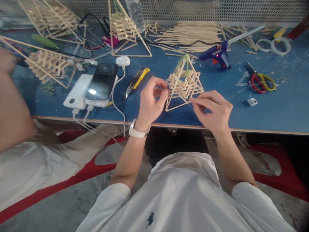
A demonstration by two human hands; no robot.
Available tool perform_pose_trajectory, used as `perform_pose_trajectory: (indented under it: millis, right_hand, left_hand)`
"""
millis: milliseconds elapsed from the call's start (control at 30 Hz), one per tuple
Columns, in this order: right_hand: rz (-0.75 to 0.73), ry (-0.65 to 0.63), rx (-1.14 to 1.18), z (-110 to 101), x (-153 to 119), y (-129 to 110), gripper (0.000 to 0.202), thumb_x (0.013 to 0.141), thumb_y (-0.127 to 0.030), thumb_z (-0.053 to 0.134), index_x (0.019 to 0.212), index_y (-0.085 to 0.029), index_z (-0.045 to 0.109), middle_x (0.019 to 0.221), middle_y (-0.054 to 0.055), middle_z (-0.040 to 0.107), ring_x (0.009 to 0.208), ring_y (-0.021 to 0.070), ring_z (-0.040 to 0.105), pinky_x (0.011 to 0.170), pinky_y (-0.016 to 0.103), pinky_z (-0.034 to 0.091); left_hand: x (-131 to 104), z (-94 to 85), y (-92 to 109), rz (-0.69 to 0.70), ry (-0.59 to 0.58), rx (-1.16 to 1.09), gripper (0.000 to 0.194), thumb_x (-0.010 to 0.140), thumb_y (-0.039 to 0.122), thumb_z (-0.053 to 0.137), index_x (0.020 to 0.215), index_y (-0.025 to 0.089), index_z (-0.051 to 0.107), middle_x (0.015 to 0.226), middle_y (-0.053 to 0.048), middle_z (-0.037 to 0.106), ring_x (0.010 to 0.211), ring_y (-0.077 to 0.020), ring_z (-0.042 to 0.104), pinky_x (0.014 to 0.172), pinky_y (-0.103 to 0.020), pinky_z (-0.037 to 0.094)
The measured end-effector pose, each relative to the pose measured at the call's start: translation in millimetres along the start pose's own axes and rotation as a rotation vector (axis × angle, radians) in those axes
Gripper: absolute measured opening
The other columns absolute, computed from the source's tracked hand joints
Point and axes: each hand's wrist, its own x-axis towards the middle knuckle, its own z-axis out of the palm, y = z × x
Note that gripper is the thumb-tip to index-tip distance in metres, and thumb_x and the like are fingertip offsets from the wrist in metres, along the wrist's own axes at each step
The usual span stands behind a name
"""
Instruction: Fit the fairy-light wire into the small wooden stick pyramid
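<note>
Left hand [151,98]: your thumb and forefinger pinch narrowly on the left side of the frame [183,86].
Right hand [214,110]: your fingertips close together on the frame's near right corner.
Frame: upright between your hands on the tabletop [277,114], greenery [185,59] at its peak.
Cutter [138,79]: left of the frame, near your left hand.
Glue gun [218,55]: beyond the frame, to the right, its light red.
Scissors [257,83]: farther right, beside the clear triangle [242,80].

Short-sleeved white shirt [181,193] here — small dark emblem [150,219] on the front — and now a pale band [139,129] around the left wrist, black legwear [176,145] below.
</note>
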Motion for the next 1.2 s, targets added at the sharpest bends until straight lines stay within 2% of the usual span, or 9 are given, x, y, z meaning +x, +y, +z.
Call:
perform_pose_trajectory:
  millis: [100,200,333,600,733,833,967,1033,1200]
  right_hand:
    - [-0.021,0.008,-0.033,1,-1,0,0.027,0.101,-0.007,0.08,0.116,-0.028,0.086,0.108,0.0,0.085,0.091,0.0145,0.082,0.076,0.028,0.067]
    - [-0.017,0.013,-0.056,1,-1,-1,0.027,0.1,-0.007,0.081,0.114,-0.03,0.086,0.108,-0.003,0.087,0.092,0.0147,0.083,0.078,0.029,0.068]
    - [-0.015,0.026,-0.109,1,-4,0,0.024,0.1,-0.009,0.081,0.112,-0.03,0.085,0.107,-0.004,0.087,0.087,0.0132,0.083,0.072,0.028,0.065]
    - [-0.074,0.063,-0.172,1,-6,2,0.022,0.096,-0.011,0.083,0.106,-0.031,0.085,0.098,-0.006,0.086,0.076,0.011,0.08,0.062,0.027,0.058]
    - [-0.087,0.043,-0.185,1,-6,2,0.02,0.097,-0.013,0.083,0.106,-0.031,0.085,0.097,-0.006,0.087,0.073,0.0115,0.079,0.061,0.029,0.059]
    - [-0.048,0.015,-0.203,0,-7,2,0.019,0.097,-0.015,0.083,0.105,-0.032,0.086,0.099,-0.006,0.087,0.074,0.0121,0.08,0.063,0.029,0.061]
    - [0.016,0.002,-0.192,-1,-6,1,0.019,0.101,-0.016,0.081,0.109,-0.032,0.087,0.101,-0.005,0.087,0.078,0.0125,0.08,0.065,0.03,0.061]
    - [0.039,-0.004,-0.163,-1,-5,0,0.02,0.102,-0.015,0.079,0.11,-0.032,0.087,0.103,-0.004,0.087,0.081,0.0132,0.081,0.066,0.03,0.061]
    - [0.015,0.022,-0.123,-1,-4,0,0.02,0.101,-0.013,0.08,0.109,-0.03,0.086,0.1,-0.004,0.086,0.078,0.0118,0.079,0.065,0.028,0.059]
  left_hand:
    - [0,-0.6,0,0.011,0.003,0.008,0.032,0.114,0.057,0.069,0.12,0.025,0.066,0.113,-0.003,0.068,0.087,-0.014,0.077,0.079,-0.031,0.065]
    - [0,-1.4,3,0.036,-0.002,0.022,0.035,0.112,0.059,0.071,0.12,0.026,0.066,0.113,-0.003,0.069,0.086,-0.0136,0.076,0.077,-0.03,0.063]
    - [0,-2.3,7,0.068,-0.023,0.064,0.038,0.108,0.061,0.077,0.122,0.027,0.065,0.109,-0.003,0.07,0.088,-0.0156,0.074,0.077,-0.032,0.061]
    - [-2,-0.5,10,0.062,0.046,0.11,0.042,0.109,0.068,0.072,0.118,0.027,0.066,0.102,-0.002,0.064,0.081,-0.0148,0.066,0.071,-0.032,0.055]
    - [-5,0.5,25,0.066,0.064,0.163,0.033,0.11,0.059,0.073,0.113,0.028,0.063,0.098,-0.001,0.06,0.079,-0.0154,0.061,0.072,-0.035,0.053]
    - [-7,0.5,32,0.147,0.037,0.258,0.025,0.108,0.049,0.074,0.105,0.027,0.063,0.101,-0.003,0.061,0.083,-0.0175,0.059,0.081,-0.039,0.056]
    - [-9,3.3,29,0.309,-0.083,0.438,0.01,0.108,0.035,0.073,0.102,0.027,0.071,0.108,-0.008,0.065,0.099,-0.0257,0.065,0.095,-0.048,0.056]
    - [-9,6.3,24,0.343,-0.119,0.522,0.005,0.108,0.029,0.072,0.103,0.028,0.074,0.108,-0.009,0.066,0.101,-0.0286,0.066,0.098,-0.052,0.054]
    - [-11,11.2,22,0.364,-0.079,0.651,0.006,0.108,0.027,0.073,0.102,0.028,0.074,0.1,-0.007,0.067,0.101,-0.0302,0.067,0.095,-0.052,0.051]
